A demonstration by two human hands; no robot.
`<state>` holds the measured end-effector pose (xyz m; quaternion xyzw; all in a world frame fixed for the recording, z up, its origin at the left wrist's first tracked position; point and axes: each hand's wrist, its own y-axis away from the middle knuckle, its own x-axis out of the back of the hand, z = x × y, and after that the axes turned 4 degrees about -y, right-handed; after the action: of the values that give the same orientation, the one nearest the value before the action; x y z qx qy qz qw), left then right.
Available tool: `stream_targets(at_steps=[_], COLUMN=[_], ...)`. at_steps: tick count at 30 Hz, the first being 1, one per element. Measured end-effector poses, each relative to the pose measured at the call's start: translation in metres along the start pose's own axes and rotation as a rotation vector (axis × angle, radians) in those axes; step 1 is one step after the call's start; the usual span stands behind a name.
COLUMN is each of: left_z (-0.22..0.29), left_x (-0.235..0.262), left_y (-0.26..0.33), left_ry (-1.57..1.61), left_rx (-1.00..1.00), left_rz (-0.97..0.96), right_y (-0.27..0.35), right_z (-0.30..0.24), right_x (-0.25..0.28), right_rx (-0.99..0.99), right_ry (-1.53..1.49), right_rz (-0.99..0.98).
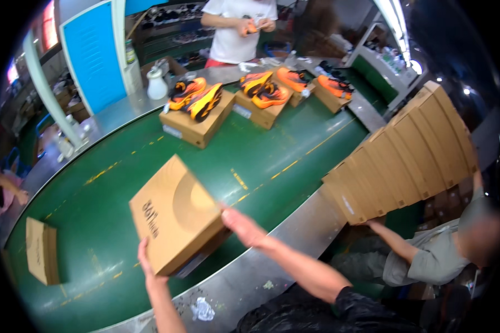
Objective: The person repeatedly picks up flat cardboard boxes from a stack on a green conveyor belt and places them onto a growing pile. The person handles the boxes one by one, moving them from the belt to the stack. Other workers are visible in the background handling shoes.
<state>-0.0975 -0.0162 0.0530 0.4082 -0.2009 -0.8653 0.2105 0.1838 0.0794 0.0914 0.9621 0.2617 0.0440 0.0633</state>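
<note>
Matt cardboard box (175, 213); smooth, perhaps rubbery green belt (261, 161).

Bare forearms, black crinkled garment (339, 313) at the body

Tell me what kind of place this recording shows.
Most likely a shoe factory packing line. A green conveyor belt carries orange shoes on open boxes; a co-worker holds a stack of flat boxes, and both hands, left hand and right hand, hold a closed box.
</note>
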Motion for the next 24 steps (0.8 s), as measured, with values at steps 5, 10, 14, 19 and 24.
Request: stream_targets(at_steps=[5, 10, 14, 19, 24], left_z=[-0.009, -0.016, -0.063, -0.191, -0.281], left_x=[-0.087, -0.137, -0.144, -0.133, -0.118], left_y=[0.048, 0.097, 0.135, 0.148, 0.127], left_ry=[0.107, -0.003, -0.186, -0.463, -0.969], left_rx=[0.132, 0.140, -0.011, -0.073, 0.145], left_rz=[-0.177, -0.174, -0.139, -0.098, -0.178], right_y=[0.031, 0.096, 0.174, 0.235, 0.223], right_z=[-0.149, -0.186, -0.139, -0.050, 0.046], right_x=[0.044, 0.086, 0.131, 0.144, 0.105], right_rx=[0.042, 0.002, -0.002, 0.030, 0.021], right_ry=[0.459, 0.490, 0.376, 0.327, 0.995], right_rz=[0.246, 0.261, 0.184, 0.622, 0.542])
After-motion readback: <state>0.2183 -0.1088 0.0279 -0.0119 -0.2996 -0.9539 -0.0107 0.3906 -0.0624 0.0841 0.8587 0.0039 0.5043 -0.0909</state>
